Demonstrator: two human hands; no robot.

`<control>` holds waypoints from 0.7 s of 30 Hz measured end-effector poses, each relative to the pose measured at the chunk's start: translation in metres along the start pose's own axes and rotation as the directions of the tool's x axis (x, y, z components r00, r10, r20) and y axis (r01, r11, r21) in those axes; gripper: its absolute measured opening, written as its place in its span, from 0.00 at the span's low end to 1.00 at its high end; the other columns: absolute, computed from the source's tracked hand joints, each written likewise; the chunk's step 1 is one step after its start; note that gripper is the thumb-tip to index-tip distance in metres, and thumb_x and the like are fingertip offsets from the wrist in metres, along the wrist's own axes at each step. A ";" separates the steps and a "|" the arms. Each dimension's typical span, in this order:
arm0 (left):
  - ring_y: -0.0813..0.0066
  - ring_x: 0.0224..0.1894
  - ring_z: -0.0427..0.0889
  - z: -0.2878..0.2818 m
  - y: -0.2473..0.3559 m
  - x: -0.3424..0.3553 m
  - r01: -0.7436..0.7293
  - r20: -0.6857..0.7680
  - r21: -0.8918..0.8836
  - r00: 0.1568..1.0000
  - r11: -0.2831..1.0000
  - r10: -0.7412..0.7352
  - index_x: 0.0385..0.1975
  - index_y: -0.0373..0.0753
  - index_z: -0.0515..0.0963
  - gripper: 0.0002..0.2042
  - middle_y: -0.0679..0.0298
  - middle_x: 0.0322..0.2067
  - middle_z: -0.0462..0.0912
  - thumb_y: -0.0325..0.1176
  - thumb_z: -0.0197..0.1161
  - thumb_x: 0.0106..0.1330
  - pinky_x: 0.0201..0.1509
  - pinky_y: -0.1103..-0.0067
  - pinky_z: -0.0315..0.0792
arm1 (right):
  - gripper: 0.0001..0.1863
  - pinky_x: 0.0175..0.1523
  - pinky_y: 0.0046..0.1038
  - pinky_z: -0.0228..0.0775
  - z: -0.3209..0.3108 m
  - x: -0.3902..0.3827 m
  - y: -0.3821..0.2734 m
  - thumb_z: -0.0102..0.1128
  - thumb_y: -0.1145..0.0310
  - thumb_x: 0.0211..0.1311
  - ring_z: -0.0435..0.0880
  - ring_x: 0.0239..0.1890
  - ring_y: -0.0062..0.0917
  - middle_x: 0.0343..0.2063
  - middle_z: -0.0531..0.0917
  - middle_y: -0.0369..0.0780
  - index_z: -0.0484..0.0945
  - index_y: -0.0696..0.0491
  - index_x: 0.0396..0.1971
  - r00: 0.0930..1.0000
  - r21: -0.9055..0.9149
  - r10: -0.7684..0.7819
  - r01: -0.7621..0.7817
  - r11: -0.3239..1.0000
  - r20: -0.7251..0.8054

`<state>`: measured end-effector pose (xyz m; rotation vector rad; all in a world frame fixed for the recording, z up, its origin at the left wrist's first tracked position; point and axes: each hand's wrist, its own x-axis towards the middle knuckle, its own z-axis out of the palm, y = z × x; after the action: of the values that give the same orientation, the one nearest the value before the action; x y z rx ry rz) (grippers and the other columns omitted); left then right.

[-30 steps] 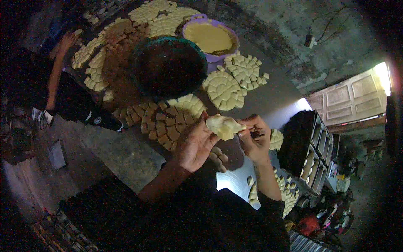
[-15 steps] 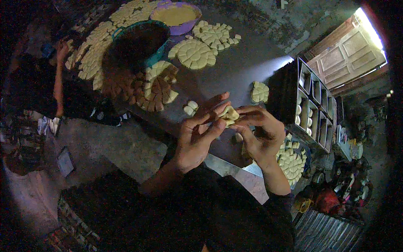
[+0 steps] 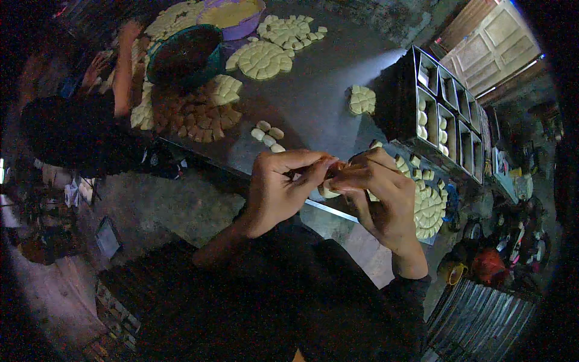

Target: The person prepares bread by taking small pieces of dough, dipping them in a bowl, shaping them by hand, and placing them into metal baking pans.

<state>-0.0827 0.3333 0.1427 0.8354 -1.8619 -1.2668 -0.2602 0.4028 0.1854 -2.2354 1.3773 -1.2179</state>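
The left hand [image 3: 272, 192] and right hand [image 3: 384, 196] mostly hide the pale dough piece [image 3: 329, 192] they pinch between their fingertips; only a smooth edge shows below. On the dark counter [image 3: 319, 78], just beyond the left hand, lie rounded dough lumps [image 3: 269, 140]. Farther off, shadow swallows the contents of a round green bowl [image 3: 215, 64].

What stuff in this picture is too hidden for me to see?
In the head view:
Dough piece: mostly covered by the right hand; whether the left hand grips it is unclear.
Teal bowl: inside too dark to make out.
Purple bowl: far rim cut off by the top edge.
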 end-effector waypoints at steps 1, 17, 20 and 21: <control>0.80 0.42 0.84 -0.002 -0.001 0.001 -0.031 0.020 -0.142 0.999 0.989 0.034 0.42 0.31 0.84 0.08 0.57 0.40 0.87 0.25 0.61 0.68 0.45 0.82 0.77 | 0.08 0.39 0.30 0.72 0.000 0.001 -0.002 0.67 0.77 0.53 0.78 0.34 0.34 0.32 0.82 0.41 0.83 0.53 0.34 1.000 -0.036 0.017 -0.018 0.999 -0.018; 0.74 0.45 0.84 -0.067 -0.077 0.061 0.420 0.394 -0.876 0.907 0.239 -0.148 0.45 0.33 0.82 0.12 0.61 0.42 0.85 0.33 0.64 0.68 0.49 0.75 0.81 | 0.35 0.36 0.29 0.67 0.062 0.086 0.010 0.79 0.69 0.41 0.75 0.31 0.30 0.41 0.85 0.38 0.74 0.53 0.54 0.984 -0.266 0.174 -0.180 0.947 -0.048; 0.76 0.40 0.83 -0.080 -0.103 0.071 0.344 0.313 -0.883 0.939 0.319 -0.145 0.40 0.33 0.83 0.09 0.63 0.41 0.84 0.31 0.65 0.67 0.44 0.78 0.79 | 0.34 0.38 0.27 0.70 0.085 0.103 0.033 0.78 0.71 0.44 0.76 0.35 0.27 0.41 0.83 0.39 0.72 0.54 0.54 0.985 -0.331 0.170 -0.167 0.929 -0.021; 0.77 0.40 0.83 -0.081 -0.115 0.074 0.300 0.239 -0.850 0.952 0.433 -0.191 0.39 0.33 0.83 0.08 0.64 0.41 0.84 0.31 0.65 0.67 0.43 0.78 0.79 | 0.33 0.40 0.27 0.70 0.098 0.106 0.044 0.78 0.71 0.46 0.76 0.36 0.26 0.41 0.82 0.39 0.71 0.54 0.53 0.959 -0.148 0.277 -0.282 0.948 -0.053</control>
<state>-0.0405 0.1984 0.0696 0.4322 -0.8527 -2.2038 -0.1912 0.2718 0.1549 -2.0300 1.7854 -1.0852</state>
